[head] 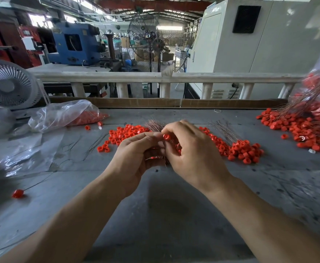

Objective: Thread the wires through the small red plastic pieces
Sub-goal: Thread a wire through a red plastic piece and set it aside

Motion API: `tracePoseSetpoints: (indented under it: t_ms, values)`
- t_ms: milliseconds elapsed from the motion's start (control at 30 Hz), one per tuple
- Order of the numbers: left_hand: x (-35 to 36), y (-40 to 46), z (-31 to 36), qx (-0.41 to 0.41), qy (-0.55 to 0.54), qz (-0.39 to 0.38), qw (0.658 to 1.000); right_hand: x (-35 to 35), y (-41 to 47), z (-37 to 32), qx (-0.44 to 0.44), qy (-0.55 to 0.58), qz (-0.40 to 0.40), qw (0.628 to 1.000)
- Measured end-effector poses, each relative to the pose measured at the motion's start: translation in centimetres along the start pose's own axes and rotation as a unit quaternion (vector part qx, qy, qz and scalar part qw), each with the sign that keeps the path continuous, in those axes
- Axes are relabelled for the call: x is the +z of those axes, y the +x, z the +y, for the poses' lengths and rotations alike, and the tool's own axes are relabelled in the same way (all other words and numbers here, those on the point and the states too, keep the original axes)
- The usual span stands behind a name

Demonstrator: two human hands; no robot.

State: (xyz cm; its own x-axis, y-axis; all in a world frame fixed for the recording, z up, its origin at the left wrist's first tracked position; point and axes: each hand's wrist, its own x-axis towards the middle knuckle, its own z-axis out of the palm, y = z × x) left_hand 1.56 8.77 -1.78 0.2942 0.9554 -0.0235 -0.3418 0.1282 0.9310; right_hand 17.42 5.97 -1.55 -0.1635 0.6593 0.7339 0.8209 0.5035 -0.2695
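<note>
our right hand (191, 154) pinches one red piece (166, 137) above the table (174, 205); our left hand (136, 154) grips the wires (155, 126). we should steady the piece's hole, then feed one wire straight through.

No text, label, brand or number can be read anywhere in the view. The blue machine (73, 43) carries a small yellow sign and a plate near its top, but both are too small and blurred to make out. The white cabinet (250, 44) shows no legible marking.
</note>
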Motion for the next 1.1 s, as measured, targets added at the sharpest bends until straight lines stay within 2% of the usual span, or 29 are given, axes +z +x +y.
tracePoseSetpoints:
  t_ms: [367, 1100]
  values:
    - [-0.33, 0.19, -0.24, 0.042, 0.034, 0.006, 0.999, 0.25, -0.16, -0.02, 0.015, 0.052, -0.003, 0.999]
    - [-0.56, 0.45, -0.33, 0.084, 0.084, 0.034, 0.992, 0.44, -0.47, 0.15, 0.055, 0.078, -0.025, 0.995]
